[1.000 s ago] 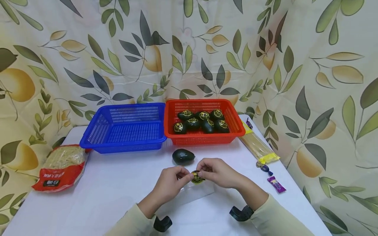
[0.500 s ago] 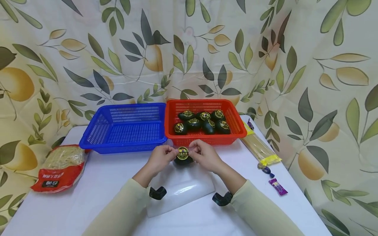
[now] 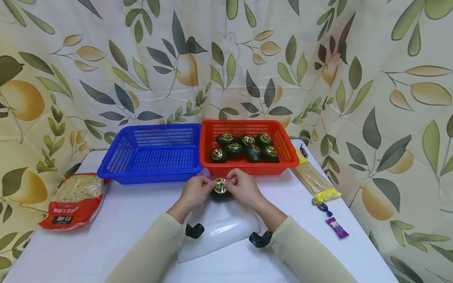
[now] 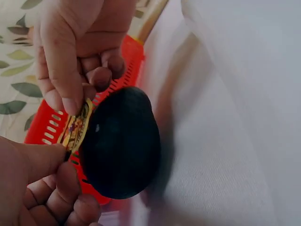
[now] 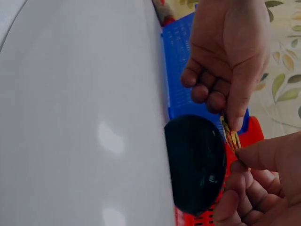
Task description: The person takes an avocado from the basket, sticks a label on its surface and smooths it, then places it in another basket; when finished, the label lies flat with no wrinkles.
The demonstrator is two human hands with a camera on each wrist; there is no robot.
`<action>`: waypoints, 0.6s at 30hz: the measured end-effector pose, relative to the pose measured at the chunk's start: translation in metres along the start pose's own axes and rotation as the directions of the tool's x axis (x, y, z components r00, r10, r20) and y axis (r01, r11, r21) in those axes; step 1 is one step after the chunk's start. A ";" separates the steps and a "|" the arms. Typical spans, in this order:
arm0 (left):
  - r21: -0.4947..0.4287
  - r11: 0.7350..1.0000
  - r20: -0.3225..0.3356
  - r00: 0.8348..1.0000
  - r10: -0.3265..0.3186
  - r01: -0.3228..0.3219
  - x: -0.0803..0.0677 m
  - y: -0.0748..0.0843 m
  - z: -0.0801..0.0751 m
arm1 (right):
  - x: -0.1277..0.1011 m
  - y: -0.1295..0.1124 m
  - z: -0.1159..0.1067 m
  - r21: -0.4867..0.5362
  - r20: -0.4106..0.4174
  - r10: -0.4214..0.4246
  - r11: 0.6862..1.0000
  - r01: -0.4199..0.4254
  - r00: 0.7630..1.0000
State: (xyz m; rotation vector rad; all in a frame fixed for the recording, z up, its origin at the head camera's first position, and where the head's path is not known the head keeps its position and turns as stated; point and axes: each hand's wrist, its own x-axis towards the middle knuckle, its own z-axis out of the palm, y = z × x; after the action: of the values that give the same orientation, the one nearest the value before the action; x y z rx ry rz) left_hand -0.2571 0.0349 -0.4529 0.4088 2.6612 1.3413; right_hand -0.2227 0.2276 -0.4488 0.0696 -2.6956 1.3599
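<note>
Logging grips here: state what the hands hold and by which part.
Both hands, left hand and right hand, pinch the round gold sticker by its opposite edges, over the dark green egg-shaped object.

Dark egg-shaped item (image 3: pixel 220 193): glossy black-green, lying on its side on the desk just in front of the red basket, long axis roughly left-right. Round gold-and-black sticker (image 3: pixel 220 185) sits at its top, held between both hands: left hand (image 3: pixel 194 191) pinches one edge, right hand (image 3: pixel 243 188) the other. Wrist views show the sticker edge-on, close against the dark surface; can't tell whether it's fully stuck down. Egg surface is smooth, with a small highlight.
</note>
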 end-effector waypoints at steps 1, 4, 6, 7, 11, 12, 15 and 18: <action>0.030 1.000 -0.004 1.000 0.002 -0.002 0.000 0.000 0.001 | 0.000 0.001 0.001 -0.027 -0.003 -0.004 1.000 0.004 1.000; 0.081 0.997 -0.001 1.000 0.003 -0.003 0.001 -0.002 0.003 | 0.002 0.003 0.005 -0.095 -0.014 -0.020 0.995 0.018 1.000; 0.093 0.996 -0.002 1.000 -0.002 0.003 0.001 -0.003 0.004 | 0.002 0.003 0.006 -0.114 -0.016 -0.023 0.993 0.021 1.000; 0.099 0.995 -0.009 1.000 0.000 0.001 0.001 -0.004 0.005 | 0.003 0.004 0.007 -0.122 -0.017 -0.024 0.992 0.021 1.000; 0.059 0.998 -0.064 0.998 -0.018 0.022 0.001 -0.007 0.007 | 0.004 0.004 0.007 -0.162 -0.024 -0.050 0.986 0.046 0.998; 0.053 0.999 -0.079 0.997 -0.006 0.010 0.000 -0.007 0.007 | 0.005 0.005 0.007 -0.174 -0.024 -0.067 0.983 0.062 0.997; 0.089 0.993 -0.106 0.990 0.092 -0.082 0.000 -0.007 0.009 | 0.005 0.009 0.006 -0.205 -0.010 -0.141 0.969 0.136 0.990; 0.185 0.959 -0.081 0.969 0.233 -0.215 0.001 -0.007 0.010 | 0.004 0.014 0.006 -0.238 0.016 -0.229 0.945 0.226 0.973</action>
State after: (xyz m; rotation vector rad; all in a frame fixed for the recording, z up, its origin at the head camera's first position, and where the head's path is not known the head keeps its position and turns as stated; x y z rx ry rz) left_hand -0.2568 0.0386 -0.4646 0.7008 2.9033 1.2151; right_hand -0.2288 0.2310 -0.4626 0.3372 -2.7156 0.9632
